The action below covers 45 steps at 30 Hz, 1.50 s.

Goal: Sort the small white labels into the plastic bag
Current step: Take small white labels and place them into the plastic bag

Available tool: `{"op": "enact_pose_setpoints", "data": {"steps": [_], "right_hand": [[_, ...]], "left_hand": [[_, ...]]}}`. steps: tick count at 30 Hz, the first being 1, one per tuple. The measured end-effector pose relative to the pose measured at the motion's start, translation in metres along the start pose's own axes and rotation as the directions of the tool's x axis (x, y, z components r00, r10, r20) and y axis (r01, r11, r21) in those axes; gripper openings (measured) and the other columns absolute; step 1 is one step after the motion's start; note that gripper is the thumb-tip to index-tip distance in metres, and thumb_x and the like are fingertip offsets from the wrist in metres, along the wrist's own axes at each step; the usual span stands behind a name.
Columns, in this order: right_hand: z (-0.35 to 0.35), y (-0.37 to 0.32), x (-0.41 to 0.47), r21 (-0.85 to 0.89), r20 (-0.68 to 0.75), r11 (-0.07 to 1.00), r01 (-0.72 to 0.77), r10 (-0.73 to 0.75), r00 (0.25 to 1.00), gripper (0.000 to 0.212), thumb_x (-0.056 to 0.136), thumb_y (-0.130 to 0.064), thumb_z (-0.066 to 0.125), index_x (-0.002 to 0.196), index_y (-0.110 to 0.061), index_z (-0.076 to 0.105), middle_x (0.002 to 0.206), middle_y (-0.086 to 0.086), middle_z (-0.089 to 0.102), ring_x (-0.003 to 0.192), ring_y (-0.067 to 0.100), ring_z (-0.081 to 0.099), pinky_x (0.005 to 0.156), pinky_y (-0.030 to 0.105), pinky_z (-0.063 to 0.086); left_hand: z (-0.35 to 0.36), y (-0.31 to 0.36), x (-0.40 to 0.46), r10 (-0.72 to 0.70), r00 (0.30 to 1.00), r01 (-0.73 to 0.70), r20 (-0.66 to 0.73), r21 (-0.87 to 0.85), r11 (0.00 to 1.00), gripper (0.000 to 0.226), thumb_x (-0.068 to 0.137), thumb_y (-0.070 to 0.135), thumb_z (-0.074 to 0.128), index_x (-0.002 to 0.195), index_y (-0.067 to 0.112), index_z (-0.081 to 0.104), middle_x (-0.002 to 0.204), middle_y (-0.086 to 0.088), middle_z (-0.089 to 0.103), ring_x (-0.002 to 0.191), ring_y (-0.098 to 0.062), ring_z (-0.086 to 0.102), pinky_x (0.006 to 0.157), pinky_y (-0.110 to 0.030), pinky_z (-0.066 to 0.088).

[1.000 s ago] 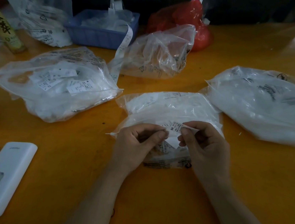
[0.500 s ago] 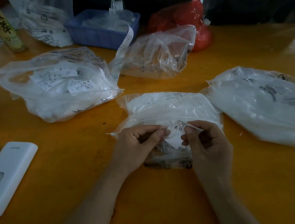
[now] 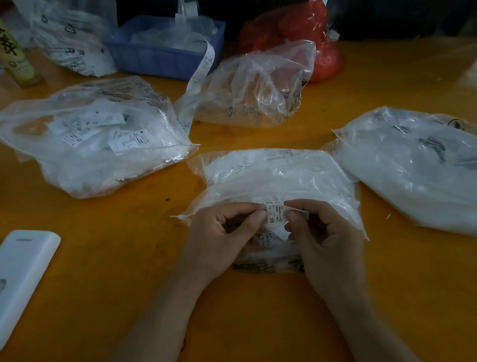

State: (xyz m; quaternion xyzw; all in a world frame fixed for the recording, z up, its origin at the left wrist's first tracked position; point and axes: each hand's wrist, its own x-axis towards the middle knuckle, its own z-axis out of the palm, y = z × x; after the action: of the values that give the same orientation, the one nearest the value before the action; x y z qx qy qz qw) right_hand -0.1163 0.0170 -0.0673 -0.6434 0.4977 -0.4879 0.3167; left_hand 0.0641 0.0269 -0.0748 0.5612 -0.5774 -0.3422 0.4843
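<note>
Paper-thin and nearly weightless, the small white label (image 3: 275,214) is likely to curl, flutter or slip if held loosely, so the short ends look like the best places to take it, leaving the printed middle free. It is a narrow white strip with fine dark print, including what reads as a size mark. Both hands pinch it: the left hand (image 3: 220,234) clamps thumb and forefinger on one end, the right hand (image 3: 324,245) does the same on the other, and the strip is stretched between them. Directly under and beyond the pinch lies the plastic bag (image 3: 279,177), clear, crinkled and soft, filled with more white labels; its mouth seems to lie beneath the hands, though that is hard to tell. Off to each side of the grip rest similar filled bags, on an orange table (image 3: 244,317).
</note>
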Motion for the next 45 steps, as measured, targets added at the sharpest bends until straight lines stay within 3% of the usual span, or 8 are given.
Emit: {"op": "enact_pose_setpoints", "data": {"steps": [15,19,22,30,36,41,43,45], "right_hand": [[0.003,0.003,-0.003,-0.056,0.090,0.998,0.010,-0.005,0.996,0.028,0.094,-0.024,0.068,0.120,-0.034,0.066,0.099,-0.020,0.065,0.091,0.001,0.065,0.073,0.013,0.052],[0.005,0.002,-0.003,0.060,-0.014,0.995,-0.082,0.083,0.996,0.018,0.090,-0.032,0.069,0.106,-0.037,0.063,0.091,-0.013,0.069,0.080,0.009,0.071,0.068,0.026,0.059],[0.006,-0.002,-0.004,-0.056,0.029,0.998,0.020,-0.018,0.999,0.016,0.089,-0.037,0.066,0.102,-0.029,0.072,0.091,-0.016,0.069,0.082,0.005,0.067,0.067,0.018,0.054],[0.010,0.001,-0.006,-0.120,0.060,0.989,0.088,-0.081,0.995,0.011,0.087,-0.017,0.078,0.095,-0.022,0.071,0.094,-0.014,0.064,0.081,0.004,0.064,0.067,0.013,0.051],[0.005,0.000,-0.005,0.024,-0.028,1.000,0.003,-0.002,1.000,0.009,0.088,-0.035,0.068,0.094,-0.029,0.066,0.089,-0.017,0.067,0.081,0.004,0.065,0.064,0.009,0.048],[0.005,0.005,-0.003,0.069,-0.048,0.997,-0.043,0.046,0.998,0.007,0.094,-0.026,0.066,0.092,-0.031,0.063,0.084,-0.017,0.065,0.072,0.009,0.063,0.057,0.012,0.046],[0.006,0.005,-0.005,0.056,-0.023,0.997,-0.043,0.044,0.999,0.002,0.094,-0.032,0.063,0.093,-0.032,0.062,0.085,-0.018,0.064,0.072,0.008,0.062,0.056,0.012,0.045],[0.007,0.003,-0.005,0.045,-0.008,0.998,-0.045,0.045,0.999,0.003,0.094,-0.032,0.063,0.093,-0.034,0.061,0.088,-0.020,0.065,0.075,0.006,0.063,0.057,0.010,0.045]], "left_hand": [[0.000,0.001,-0.002,0.006,1.000,-0.005,0.006,-0.044,0.999,0.016,0.088,0.046,0.073,0.102,0.043,0.079,0.096,0.022,0.080,0.082,-0.001,0.076,0.068,-0.015,0.058],[0.000,0.000,-0.002,-0.036,0.999,0.034,-0.026,-0.067,0.997,0.012,0.087,0.050,0.072,0.097,0.051,0.080,0.095,0.018,0.081,0.084,-0.007,0.078,0.068,-0.025,0.063],[0.001,0.002,-0.001,-0.015,0.999,0.012,-0.042,-0.057,0.998,0.015,0.087,0.053,0.071,0.098,0.049,0.080,0.098,0.022,0.080,0.087,-0.002,0.077,0.068,-0.018,0.060],[0.001,0.002,-0.002,0.052,0.999,-0.052,-0.010,0.013,0.999,0.013,0.092,0.031,0.076,0.102,0.038,0.081,0.100,0.028,0.078,0.096,0.005,0.073,0.077,-0.008,0.055],[-0.007,0.024,-0.010,0.097,0.995,-0.095,-0.008,0.151,0.984,0.016,0.093,0.026,0.077,0.107,0.034,0.081,0.105,0.025,0.074,0.098,0.002,0.070,0.080,-0.011,0.055],[-0.069,0.050,0.013,0.023,0.930,0.067,-0.367,0.229,0.971,0.026,0.095,0.028,0.074,0.114,0.045,0.070,0.097,0.017,0.072,0.069,0.001,0.072,0.046,-0.014,0.053],[-0.111,0.045,0.042,0.038,0.837,0.201,-0.546,0.371,0.907,0.027,0.098,0.021,0.073,0.122,0.032,0.068,0.110,0.012,0.071,0.060,-0.003,0.072,0.048,-0.018,0.054],[-0.149,0.034,0.071,0.017,0.763,0.357,-0.646,0.443,0.822,0.029,0.098,0.012,0.072,0.126,0.019,0.069,0.123,-0.003,0.072,0.078,-0.017,0.077,0.066,-0.036,0.062]]}}
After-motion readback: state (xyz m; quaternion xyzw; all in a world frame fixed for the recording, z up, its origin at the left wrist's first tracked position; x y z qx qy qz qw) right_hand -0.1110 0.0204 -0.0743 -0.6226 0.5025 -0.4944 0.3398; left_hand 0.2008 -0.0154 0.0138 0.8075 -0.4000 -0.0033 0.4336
